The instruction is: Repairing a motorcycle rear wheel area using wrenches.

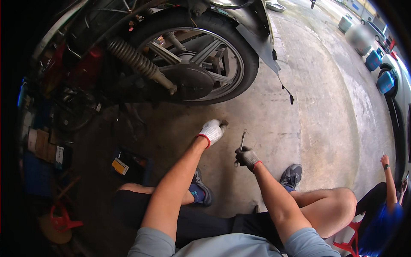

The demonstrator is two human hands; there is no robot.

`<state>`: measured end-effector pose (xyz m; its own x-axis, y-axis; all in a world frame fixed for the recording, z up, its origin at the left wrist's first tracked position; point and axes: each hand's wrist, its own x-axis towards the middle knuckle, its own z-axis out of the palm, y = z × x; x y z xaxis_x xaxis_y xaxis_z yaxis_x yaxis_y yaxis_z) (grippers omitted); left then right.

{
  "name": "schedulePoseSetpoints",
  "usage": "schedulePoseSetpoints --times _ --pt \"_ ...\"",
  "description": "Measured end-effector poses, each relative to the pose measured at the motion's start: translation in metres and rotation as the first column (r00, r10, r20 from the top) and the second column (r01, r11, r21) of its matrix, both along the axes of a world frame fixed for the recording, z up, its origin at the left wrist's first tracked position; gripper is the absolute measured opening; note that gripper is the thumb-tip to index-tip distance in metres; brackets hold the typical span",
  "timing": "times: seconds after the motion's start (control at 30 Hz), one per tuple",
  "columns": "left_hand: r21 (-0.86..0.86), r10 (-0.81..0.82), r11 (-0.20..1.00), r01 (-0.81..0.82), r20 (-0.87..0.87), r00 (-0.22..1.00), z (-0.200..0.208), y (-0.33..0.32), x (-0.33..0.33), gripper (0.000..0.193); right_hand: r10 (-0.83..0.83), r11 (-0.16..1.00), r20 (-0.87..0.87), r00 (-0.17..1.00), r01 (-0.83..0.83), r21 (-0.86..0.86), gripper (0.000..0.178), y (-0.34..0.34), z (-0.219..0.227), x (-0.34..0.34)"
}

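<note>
My right hand [248,157], in a knitted glove darkened with grime, is closed round a combination wrench [243,139]. The ring end of the wrench points away from me, and its other end shows below my fingers. To its left, my left hand [212,132] wears a white knitted glove with a red cuff and stained fingertips. Its fingers are curled together; what they hold, if anything, is hidden. Both hands are above the concrete floor, apart from the motorcycle's rear wheel [252,70]. A coil-spring shock absorber [139,60] slants down to a dark round cover [188,82] beside the wheel.
Boxes [45,145] and a dark tray with a yellow-labelled pack [120,166] are at left, near a red stool [62,218]. At right, another person in blue [383,225] sits close by. Blue gas cylinders [385,82] and a parked car [402,92] stand farther off.
</note>
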<state>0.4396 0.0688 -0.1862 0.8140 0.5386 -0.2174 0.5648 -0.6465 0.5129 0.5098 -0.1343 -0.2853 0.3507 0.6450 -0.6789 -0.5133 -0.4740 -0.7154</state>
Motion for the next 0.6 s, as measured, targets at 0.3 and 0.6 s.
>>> schedulePoseSetpoints --times 0.3,0.6 --pt "-0.123 -0.003 0.992 0.018 0.117 0.993 0.051 0.010 0.002 0.034 -0.067 0.924 -0.103 0.992 0.101 0.369 0.024 0.032 0.098 0.001" --pt "-0.184 -0.061 0.978 0.098 0.200 0.978 0.097 -0.004 0.002 0.032 0.033 0.916 0.131 0.991 -0.082 0.392 0.022 0.044 0.123 -0.019"
